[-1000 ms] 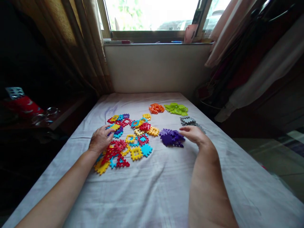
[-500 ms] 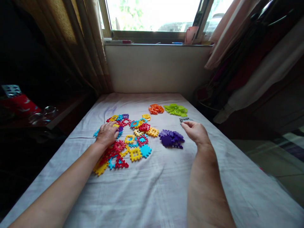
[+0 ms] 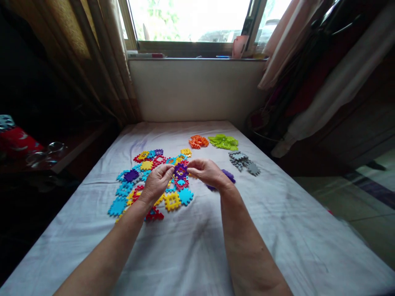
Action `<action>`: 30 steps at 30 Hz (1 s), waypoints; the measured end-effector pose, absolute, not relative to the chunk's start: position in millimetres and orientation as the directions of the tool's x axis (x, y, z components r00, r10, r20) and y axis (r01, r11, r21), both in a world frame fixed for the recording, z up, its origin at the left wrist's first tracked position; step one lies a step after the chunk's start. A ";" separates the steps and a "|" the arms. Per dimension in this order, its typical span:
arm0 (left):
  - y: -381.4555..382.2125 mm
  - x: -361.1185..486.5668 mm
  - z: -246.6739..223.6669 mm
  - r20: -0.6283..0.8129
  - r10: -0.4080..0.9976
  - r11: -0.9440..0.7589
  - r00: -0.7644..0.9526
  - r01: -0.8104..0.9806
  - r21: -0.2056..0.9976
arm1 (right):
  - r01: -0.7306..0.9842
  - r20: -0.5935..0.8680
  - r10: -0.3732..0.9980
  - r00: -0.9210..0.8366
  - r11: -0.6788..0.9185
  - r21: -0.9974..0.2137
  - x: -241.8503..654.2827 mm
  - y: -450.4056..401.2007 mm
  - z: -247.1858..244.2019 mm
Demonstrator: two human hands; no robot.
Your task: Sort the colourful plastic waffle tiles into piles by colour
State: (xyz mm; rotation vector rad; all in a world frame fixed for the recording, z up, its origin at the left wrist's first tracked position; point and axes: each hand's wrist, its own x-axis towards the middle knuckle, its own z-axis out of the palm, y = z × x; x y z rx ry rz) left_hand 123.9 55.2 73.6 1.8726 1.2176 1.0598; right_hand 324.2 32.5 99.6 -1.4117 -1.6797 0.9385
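Between my two hands, a purple interlocking tile (image 3: 180,171) with an open window centre is held above a mixed pile. My left hand (image 3: 157,181) pinches its left edge, and my right hand (image 3: 205,172) pinches its right edge. Beneath and around them lie toothed tiles in several colours, among them a blue tile (image 3: 117,206), a yellow tile (image 3: 173,201) and a red tile (image 3: 154,214). Another purple tile (image 3: 131,175) rests in the left of the pile. Partly hidden behind my right hand is a purple heap (image 3: 228,176).
Sorted heaps lie farther off: orange tiles (image 3: 198,142), lime green tiles (image 3: 224,142) and grey tiles (image 3: 240,160). All rest on a pale cloth (image 3: 191,255) below a window (image 3: 191,20). Curtains (image 3: 101,53) hang at left, garments (image 3: 324,90) at right.
My left hand has lifted from the pile. My right hand has moved left from the grey tiles, uncovering them. Both now hold a purple tile.
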 end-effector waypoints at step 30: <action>182.9 51.0 61.7 0.120 0.934 -0.337 0.337 0.941 -0.019 | 0.696 0.047 0.854 0.519 -0.389 -0.604 447.7 28.4 70.9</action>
